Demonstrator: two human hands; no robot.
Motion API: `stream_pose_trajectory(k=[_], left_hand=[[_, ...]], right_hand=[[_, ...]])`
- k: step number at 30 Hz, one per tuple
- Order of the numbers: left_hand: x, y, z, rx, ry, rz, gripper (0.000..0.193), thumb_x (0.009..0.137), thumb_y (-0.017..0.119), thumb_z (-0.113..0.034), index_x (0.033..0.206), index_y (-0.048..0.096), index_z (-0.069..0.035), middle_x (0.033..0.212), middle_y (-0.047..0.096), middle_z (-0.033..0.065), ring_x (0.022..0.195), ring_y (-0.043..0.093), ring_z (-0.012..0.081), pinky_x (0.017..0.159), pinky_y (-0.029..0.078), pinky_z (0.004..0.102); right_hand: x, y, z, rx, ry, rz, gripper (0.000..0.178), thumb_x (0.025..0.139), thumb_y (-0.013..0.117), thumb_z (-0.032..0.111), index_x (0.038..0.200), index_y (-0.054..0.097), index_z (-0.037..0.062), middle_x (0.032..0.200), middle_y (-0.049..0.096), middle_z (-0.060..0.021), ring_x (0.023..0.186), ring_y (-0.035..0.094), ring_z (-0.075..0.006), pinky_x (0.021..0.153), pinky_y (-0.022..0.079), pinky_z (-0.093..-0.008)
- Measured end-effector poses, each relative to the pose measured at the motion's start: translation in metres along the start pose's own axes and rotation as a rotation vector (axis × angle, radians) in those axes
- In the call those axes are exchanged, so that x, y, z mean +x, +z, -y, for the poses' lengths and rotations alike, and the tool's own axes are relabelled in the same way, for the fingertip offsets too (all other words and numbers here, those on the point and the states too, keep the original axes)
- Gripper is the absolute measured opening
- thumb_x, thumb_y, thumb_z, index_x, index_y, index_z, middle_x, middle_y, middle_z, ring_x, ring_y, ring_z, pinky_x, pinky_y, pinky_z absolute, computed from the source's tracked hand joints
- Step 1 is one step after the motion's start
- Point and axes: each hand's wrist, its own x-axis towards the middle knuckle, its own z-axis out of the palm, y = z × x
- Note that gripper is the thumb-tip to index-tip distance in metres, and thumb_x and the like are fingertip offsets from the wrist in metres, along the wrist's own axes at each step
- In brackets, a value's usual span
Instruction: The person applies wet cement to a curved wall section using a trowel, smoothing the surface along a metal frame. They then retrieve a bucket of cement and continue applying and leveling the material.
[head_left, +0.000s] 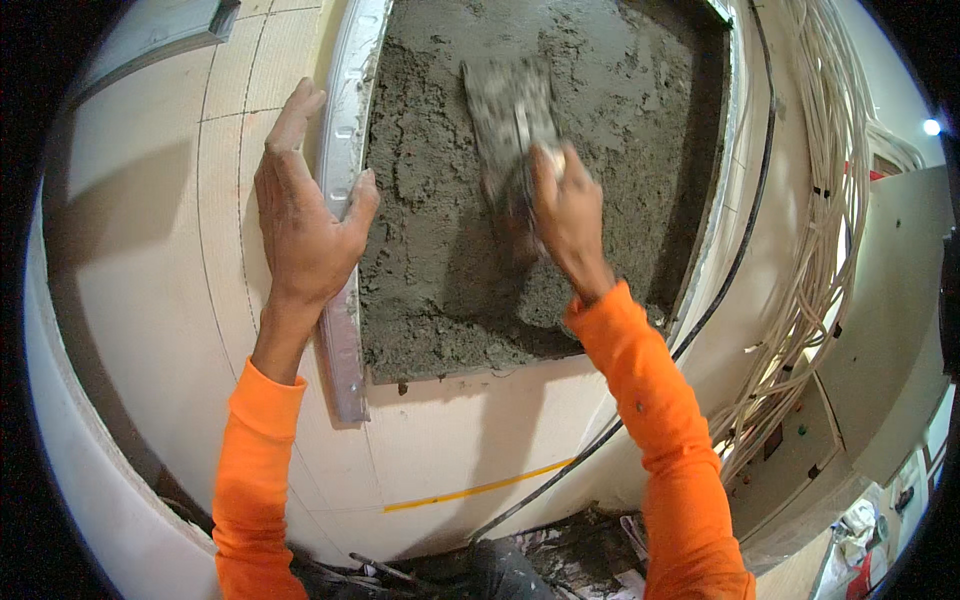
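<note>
Grey trowel (510,100) juts from right fingers (544,180) gripping it; left fingers (291,135) spread beside metal edging (347,140).

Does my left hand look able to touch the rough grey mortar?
Probably yes: your bare left hand is at the long silvery metal strip edging the mortar, and the mortar-smeared trowel in your right hand leaves that left side free.

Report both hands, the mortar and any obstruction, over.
Left hand open at metal strip. Right hand gripping trowel over mortar. Mortar rough at left and bottom. Black cable behind right sleeve, off the mortar.
</note>
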Motion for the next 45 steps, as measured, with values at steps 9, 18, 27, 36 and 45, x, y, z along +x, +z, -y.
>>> stream_pose_trajectory(k=[9, 18, 27, 36, 45], left_hand=[[0.001, 0.001, -0.001, 0.009, 0.033, 0.028, 0.083, 0.082, 0.072, -0.006, 0.151, 0.027, -0.004, 0.159, 0.030, 0.0215, 0.147, 0.033, 0.0370, 0.124, 0.024, 0.0460], [-0.001, 0.003, -0.002, 0.002, 0.009, 0.013, 0.077, 0.082, 0.071, -0.008, 0.149, 0.032, -0.004, 0.156, 0.035, 0.0221, 0.144, 0.037, 0.0379, 0.122, 0.027, 0.0473], [-0.004, -0.005, 0.000, 0.021, 0.031, 0.011, 0.076, 0.083, 0.070, -0.008, 0.148, 0.032, -0.004, 0.156, 0.036, 0.0225, 0.144, 0.038, 0.0381, 0.120, 0.028, 0.0477], [-0.005, -0.005, -0.002, 0.011, 0.013, 0.008, 0.076, 0.083, 0.070, -0.008, 0.148, 0.032, -0.004, 0.155, 0.037, 0.0233, 0.143, 0.038, 0.0385, 0.121, 0.027, 0.0471], [0.003, 0.003, -0.015, 0.002, -0.004, 0.001, 0.078, 0.082, 0.071, -0.007, 0.149, 0.030, -0.004, 0.158, 0.031, 0.0242, 0.146, 0.033, 0.0399, 0.122, 0.025, 0.0491]], right_hand=[[0.135, -0.029, -0.004, -0.076, 0.134, -0.160, 0.067, 0.099, 0.048, 0.055, 0.112, 0.064, -0.0082, 0.109, 0.068, -0.0343, 0.108, 0.064, -0.0520, 0.094, 0.049, -0.0525], [0.142, -0.012, 0.004, 0.181, 0.208, -0.163, 0.064, 0.101, 0.049, 0.055, 0.096, 0.063, -0.0066, 0.084, 0.069, -0.0255, 0.077, 0.071, -0.0384, 0.069, 0.054, -0.0479], [0.126, 0.008, -0.005, -0.028, 0.112, -0.248, 0.064, 0.100, 0.048, 0.052, 0.087, 0.067, -0.0082, 0.071, 0.069, -0.0230, 0.067, 0.072, -0.0382, 0.066, 0.056, -0.0475], [0.056, 0.023, 0.023, -0.009, 0.093, -0.176, 0.054, 0.102, 0.053, 0.047, 0.106, 0.058, -0.0065, 0.088, 0.068, -0.0332, 0.085, 0.068, -0.0534, 0.072, 0.053, -0.0552], [0.170, 0.033, 0.062, 0.013, -0.139, -0.069, 0.065, 0.103, 0.049, 0.050, 0.120, 0.056, -0.0130, 0.097, 0.070, -0.0290, 0.091, 0.071, -0.0435, 0.081, 0.056, -0.0489]])
